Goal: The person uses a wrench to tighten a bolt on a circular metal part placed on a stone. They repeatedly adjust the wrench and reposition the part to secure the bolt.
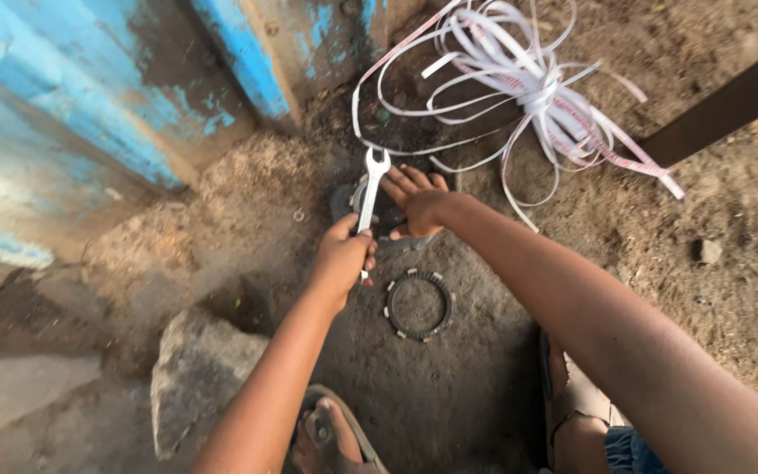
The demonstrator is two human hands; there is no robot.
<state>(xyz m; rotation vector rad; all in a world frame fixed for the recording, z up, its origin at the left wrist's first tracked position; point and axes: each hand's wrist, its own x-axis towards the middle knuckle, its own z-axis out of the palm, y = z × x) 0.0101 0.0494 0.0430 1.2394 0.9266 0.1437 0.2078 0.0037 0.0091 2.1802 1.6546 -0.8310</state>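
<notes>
My left hand [344, 259] has its fingers clamped on a silver open-ended steel spanner [369, 189] held over the dark round metal part [353, 204] on the dirt floor, which my right hand [416, 204] steadies with fingers spread flat, while one toothed black friction ring [418, 305] already lies loose just beside it.

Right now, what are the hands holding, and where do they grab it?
The left hand grips a metal wrench by its handle. The right hand presses on a dark round part.

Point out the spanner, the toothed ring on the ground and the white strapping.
spanner [370, 183]: head view, shaft just below its open jaw.
toothed ring [446, 305]: head view, right side of its band.
white strapping [540, 88]: head view, bunched middle of the tangle.
</notes>
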